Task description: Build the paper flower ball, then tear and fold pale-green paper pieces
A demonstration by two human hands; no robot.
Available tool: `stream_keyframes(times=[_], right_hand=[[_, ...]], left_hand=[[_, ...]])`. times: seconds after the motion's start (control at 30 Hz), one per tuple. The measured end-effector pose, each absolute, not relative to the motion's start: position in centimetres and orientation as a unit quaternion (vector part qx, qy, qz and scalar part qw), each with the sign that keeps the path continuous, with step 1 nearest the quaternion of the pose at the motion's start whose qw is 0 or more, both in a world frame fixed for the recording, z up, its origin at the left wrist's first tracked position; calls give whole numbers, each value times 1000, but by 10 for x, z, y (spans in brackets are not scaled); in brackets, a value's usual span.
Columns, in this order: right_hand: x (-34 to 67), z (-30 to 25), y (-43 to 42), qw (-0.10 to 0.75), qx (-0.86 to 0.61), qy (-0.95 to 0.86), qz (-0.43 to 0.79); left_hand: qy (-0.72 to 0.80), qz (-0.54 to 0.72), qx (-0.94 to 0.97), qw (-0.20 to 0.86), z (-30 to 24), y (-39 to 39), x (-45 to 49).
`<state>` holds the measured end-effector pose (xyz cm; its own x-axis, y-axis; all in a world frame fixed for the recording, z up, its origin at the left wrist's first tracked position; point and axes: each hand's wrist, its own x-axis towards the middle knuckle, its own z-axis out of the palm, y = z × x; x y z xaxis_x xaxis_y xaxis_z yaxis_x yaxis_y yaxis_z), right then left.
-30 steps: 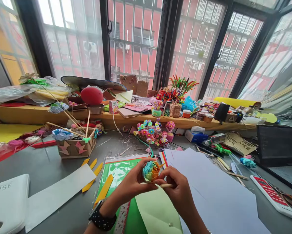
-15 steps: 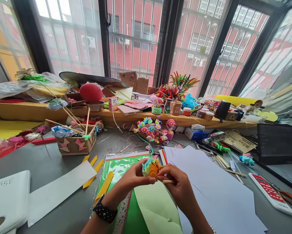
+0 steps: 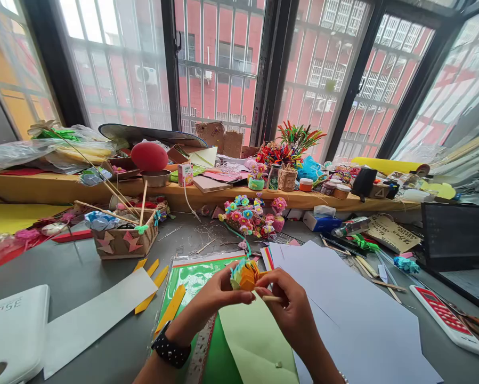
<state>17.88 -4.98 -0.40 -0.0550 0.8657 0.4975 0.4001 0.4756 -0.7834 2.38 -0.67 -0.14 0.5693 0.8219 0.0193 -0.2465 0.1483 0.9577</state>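
My left hand point(image 3: 215, 292) is closed around a folded paper flower point(image 3: 246, 276) with blue, pale green, yellow and orange petals. On the flower's right side, my right hand point(image 3: 290, 300) pinches at an orange paper piece. A short pale stick point(image 3: 272, 299) pokes out from between the right fingers, its other end hidden in the hand. Both hands are above a pale green paper sheet point(image 3: 259, 338) and a green plastic-wrapped pack point(image 3: 189, 274). Yellow-orange paper strips point(image 3: 171, 309) lie left of my left wrist.
White paper sheets point(image 3: 355, 320) spread to the right, with a red-and-white calculator point(image 3: 447, 320) beyond. A cardboard box point(image 3: 125, 244) holding sticks stands left, near a white device point(image 3: 13, 330). Crocheted flowers point(image 3: 247, 213) are ahead, below a crowded window ledge point(image 3: 207, 200).
Both hands and the flower have shifted very slightly left and turned a little, with more of the orange petals facing me. The grips look the same. The view has tilted slightly.
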Motion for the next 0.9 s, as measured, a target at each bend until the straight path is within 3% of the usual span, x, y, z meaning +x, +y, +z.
stream_keyframes(times=[0.27, 0.47, 0.6, 0.7, 0.9], right_hand=[[188, 0, -50, 610, -428, -655, 130], [197, -1, -49, 553, -475, -678, 99], [193, 2, -51, 504, -455, -715, 165], [188, 2, -52, 494, -446, -710, 228], [187, 1, -48, 491, -439, -727, 192]], left_hand=[[236, 350, 507, 751, -8, 0, 16], [272, 369, 502, 733, -1, -7, 20], [291, 395, 500, 713, 6, -10, 23], [292, 399, 509, 704, 6, -9, 23], [321, 329, 552, 696, 4, -3, 19]])
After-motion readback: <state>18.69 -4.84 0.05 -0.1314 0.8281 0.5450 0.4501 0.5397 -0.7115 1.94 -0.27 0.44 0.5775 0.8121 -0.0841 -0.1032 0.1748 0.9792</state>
